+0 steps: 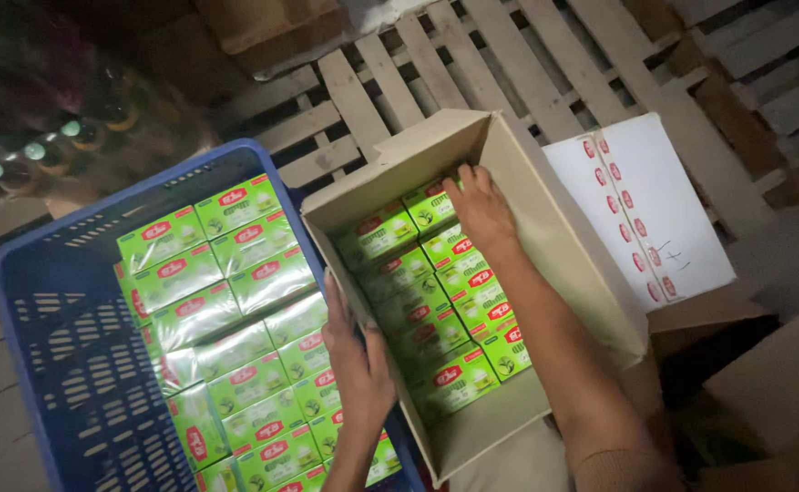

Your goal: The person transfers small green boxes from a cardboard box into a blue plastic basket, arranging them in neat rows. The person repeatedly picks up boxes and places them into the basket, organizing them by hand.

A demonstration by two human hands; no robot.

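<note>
An open cardboard box [554, 246] lies tilted in the middle, filled with shrink-wrapped green packs [427, 314] in rows. My right hand [479, 208] reaches into the box and its fingers press on the far end of the packs near the box's back wall. My left hand [356, 351] grips the box's near left wall, thumb over the rim. To the left stands a blue plastic crate [62, 346] holding several more green packs [226, 310] in wrapped bundles.
A wooden pallet [472, 64] lies behind the box. The white carton flap with red marks [645, 205] sticks out at the right. Brown cartons [773, 383] sit at the lower right. Bottles with green caps [44, 150] stand at the upper left.
</note>
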